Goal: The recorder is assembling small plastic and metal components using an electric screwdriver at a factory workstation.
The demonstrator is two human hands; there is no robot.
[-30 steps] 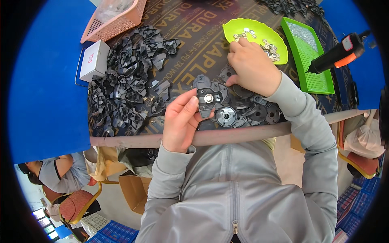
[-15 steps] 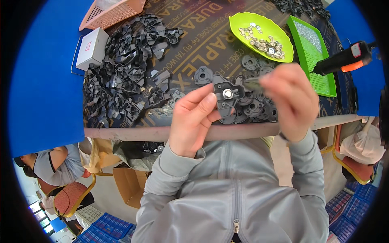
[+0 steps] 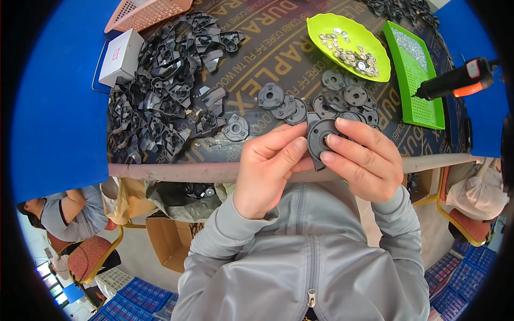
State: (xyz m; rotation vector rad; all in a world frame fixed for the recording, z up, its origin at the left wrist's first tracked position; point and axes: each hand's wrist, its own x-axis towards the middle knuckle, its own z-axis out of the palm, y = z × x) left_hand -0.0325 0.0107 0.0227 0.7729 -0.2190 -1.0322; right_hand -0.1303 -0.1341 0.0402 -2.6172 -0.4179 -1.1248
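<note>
Grasping dark disc (image 3: 318, 140) over angular part (image 3: 313, 116): left hand (image 3: 270, 170) pinching left edge, right hand (image 3: 373, 163) gripping right.

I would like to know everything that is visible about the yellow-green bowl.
The bowl is yellow-green, shallow and leaf-like, with a slightly wavy rim and a smooth, plastic-looking surface. It stands upright on the dark table, left of the green tray; whether they touch is hard to tell. Small, round, silvery pieces lie inside, mostly toward its near right part. Neither the left hand nor the right hand touches it.
</note>
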